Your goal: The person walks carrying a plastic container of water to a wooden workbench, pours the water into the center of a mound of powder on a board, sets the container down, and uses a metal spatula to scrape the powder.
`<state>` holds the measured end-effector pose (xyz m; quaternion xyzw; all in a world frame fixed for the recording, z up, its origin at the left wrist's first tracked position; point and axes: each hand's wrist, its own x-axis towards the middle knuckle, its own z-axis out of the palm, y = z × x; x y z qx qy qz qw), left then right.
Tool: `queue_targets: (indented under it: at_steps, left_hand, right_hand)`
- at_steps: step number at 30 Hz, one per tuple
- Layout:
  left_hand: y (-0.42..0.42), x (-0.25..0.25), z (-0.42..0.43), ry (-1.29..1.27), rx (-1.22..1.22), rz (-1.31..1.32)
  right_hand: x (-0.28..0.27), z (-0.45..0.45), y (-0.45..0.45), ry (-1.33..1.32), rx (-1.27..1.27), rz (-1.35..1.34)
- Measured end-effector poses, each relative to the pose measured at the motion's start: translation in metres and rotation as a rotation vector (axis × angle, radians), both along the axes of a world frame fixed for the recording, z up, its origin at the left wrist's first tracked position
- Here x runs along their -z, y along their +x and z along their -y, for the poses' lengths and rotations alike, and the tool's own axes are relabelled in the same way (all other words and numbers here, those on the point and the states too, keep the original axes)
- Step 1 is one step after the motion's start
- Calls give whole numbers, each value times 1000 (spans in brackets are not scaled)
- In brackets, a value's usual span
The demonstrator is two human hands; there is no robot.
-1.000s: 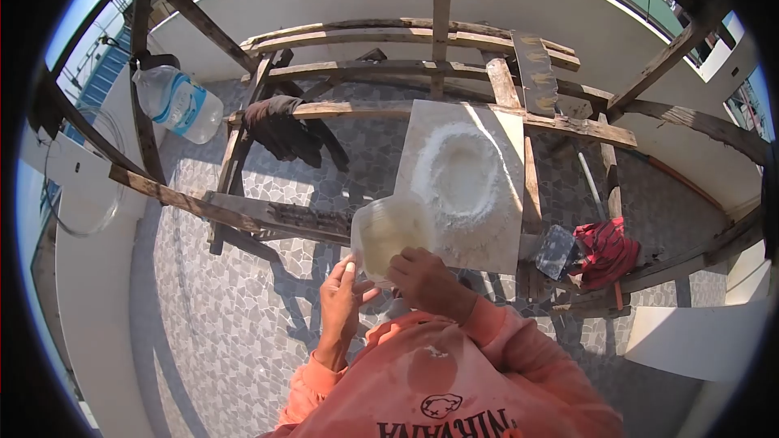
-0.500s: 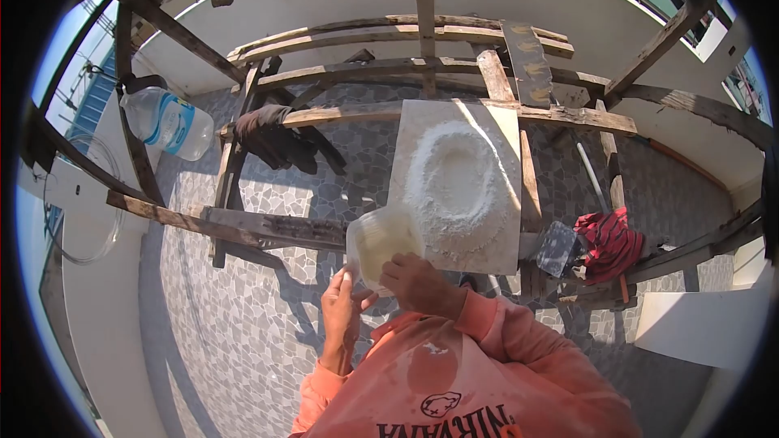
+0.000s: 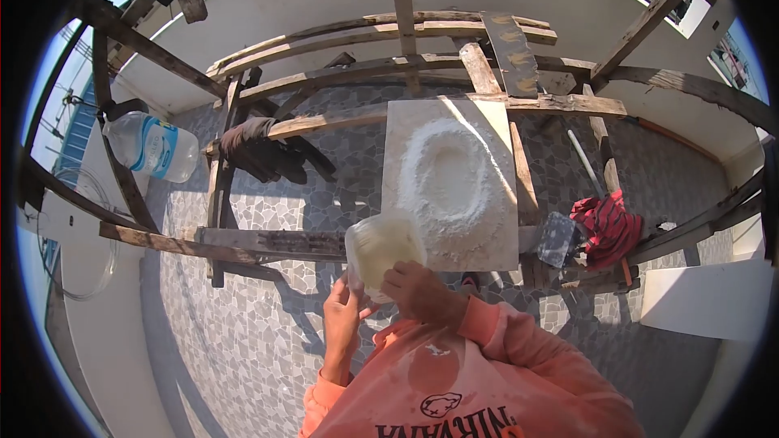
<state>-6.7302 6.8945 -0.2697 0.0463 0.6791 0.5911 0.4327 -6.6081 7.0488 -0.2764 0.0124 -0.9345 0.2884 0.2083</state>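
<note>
A translucent plastic container (image 3: 375, 245) with pale yellowish contents is held over the near left corner of a light board (image 3: 507, 255). My left hand (image 3: 343, 311) grips its near left edge, thumb up against the side. My right hand (image 3: 418, 288) has its fingers closed at the container's near right side; whether they hold only the wall or something inside is unclear. On the board lies a ring of white powder (image 3: 414, 166) around a shallow hollow with a smooth, pale middle.
Wooden beams (image 3: 324, 120) support the board. Dark gloves (image 3: 256, 150) hang at the left beam, near a large plastic bottle (image 3: 152, 146). At right are a clear box (image 3: 557, 239) and a red striped cloth (image 3: 607, 229). Stone-patterned floor (image 3: 243, 341) lies below.
The view has shifted, so the bottle, gloves and board appear further left. Both hands keep their hold at the container, which stays near the board's corner.
</note>
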Motion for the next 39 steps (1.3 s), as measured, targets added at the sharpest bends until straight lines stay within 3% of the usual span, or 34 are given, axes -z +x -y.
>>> queue_targets:
  at_steps: [3,6,9,13,16,23,39]
  left_hand:
    - [-9,1,4,-96,153,-93]
    - [-20,3,12,22,255,-143]
    - [-30,9,27,201,231,20]
    - [-43,88,41,-133,100,114]
    - [-29,117,24,-64,84,340]
    - [-14,127,-1,175,-49,592]
    - [-21,125,-32,296,-143,619]
  right_hand:
    - [1,2,1,0,15,5]
    - [1,5,3,8,27,8]
    - [1,6,4,26,30,18]
    - [3,8,4,15,17,22]
    - [6,11,6,19,18,29]
    - [6,8,10,16,17,12]
    - [-37,-22,17,-4,49,-152]
